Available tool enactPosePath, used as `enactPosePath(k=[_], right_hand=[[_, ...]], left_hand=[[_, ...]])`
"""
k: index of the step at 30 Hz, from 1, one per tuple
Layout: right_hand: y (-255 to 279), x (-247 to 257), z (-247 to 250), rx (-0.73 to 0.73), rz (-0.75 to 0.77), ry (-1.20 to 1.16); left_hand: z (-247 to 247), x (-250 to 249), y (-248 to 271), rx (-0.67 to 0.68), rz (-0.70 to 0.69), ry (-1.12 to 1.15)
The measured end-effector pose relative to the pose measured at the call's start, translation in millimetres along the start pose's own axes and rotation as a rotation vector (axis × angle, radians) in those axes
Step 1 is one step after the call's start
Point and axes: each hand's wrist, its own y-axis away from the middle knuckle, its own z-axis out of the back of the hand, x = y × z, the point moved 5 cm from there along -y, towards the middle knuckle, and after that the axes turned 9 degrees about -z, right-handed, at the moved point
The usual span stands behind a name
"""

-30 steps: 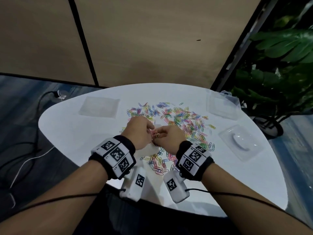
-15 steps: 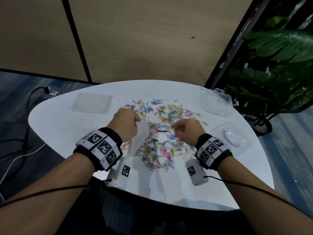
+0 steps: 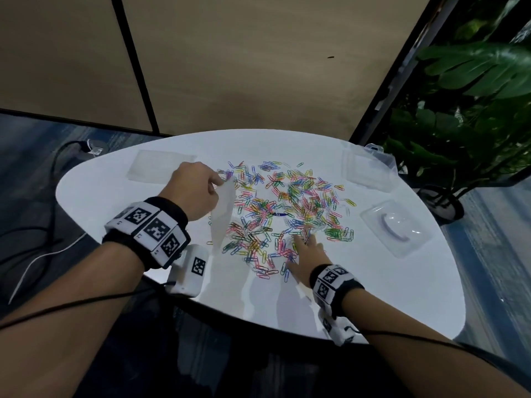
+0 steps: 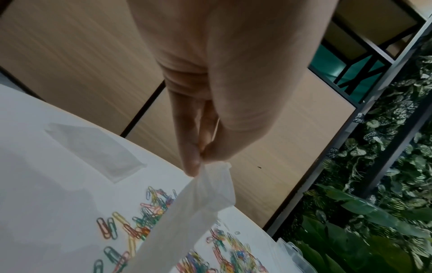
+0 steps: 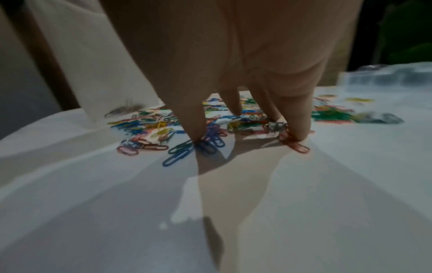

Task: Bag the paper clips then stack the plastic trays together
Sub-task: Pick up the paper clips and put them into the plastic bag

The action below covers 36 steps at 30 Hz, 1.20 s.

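Left hand [image 3: 195,193]: pinches the top edge of the translucent bag [image 3: 222,216], which hangs limp just beside the palm.
Right hand [image 3: 309,251]: fingers spread wide, tips pressing on the paper clips [image 3: 287,208], gripping none.
Clips: scattered on the table [image 3: 388,282], between both hands and beyond the right fingertips.
Trays: 1 plastic tray [image 3: 395,225] right of the right hand, unstacked.
Risk: the bag's mouth looks collapsed, so scooped clips may spill; spread fingers may scatter clips off the edge.
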Motion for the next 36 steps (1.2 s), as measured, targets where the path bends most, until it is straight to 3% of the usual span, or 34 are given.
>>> enactPosePath(k=[4, 7, 14, 16, 20, 22, 25, 31, 36], right_hand=[[0.5, 22.7, 13.5, -0.193, 0.148, 0.159], [-4.3, 21.5, 24.0, -0.239, 0.185, 0.162], [-20.8, -10.0, 65.6, -0.189, -0.044, -0.387], [-22.5, -13.7, 73.7, -0.100, -0.077, -0.669], [-2.4, 18.7, 83.8, 0.273, -0.019, -1.492], [15.9, 47.3, 88.4, 0.438, 0.055, -1.629], [31.7, 81.2, 86.4, 0.493, 0.136, -1.568], [29.8, 104.6, 83.5, 0.070, 0.197, -0.973], [39.6, 114.6, 85.6, 0.098, 0.242, -0.883]], left_hand=[[16.7, 13.4, 8.4, -0.009, 0.030, -0.045], [18.4, 17.3, 11.2, 0.029, 0.031, -0.062], [-13.8, 12.1, 9.3, 0.221, 0.052, -0.001], [-24.1, 6.8, 9.2, 0.271, 0.059, 0.013], [-40.0, -2.4, 10.2, 0.334, 0.067, 0.028], [-46.1, -2.9, 11.0, 0.350, 0.079, 0.051], [-50.5, -4.3, 10.5, 0.346, 0.081, 0.068], [-50.0, -13.4, 11.8, 0.300, 0.042, 0.121], [-47.7, -8.8, 11.9, 0.280, 0.044, 0.136]])
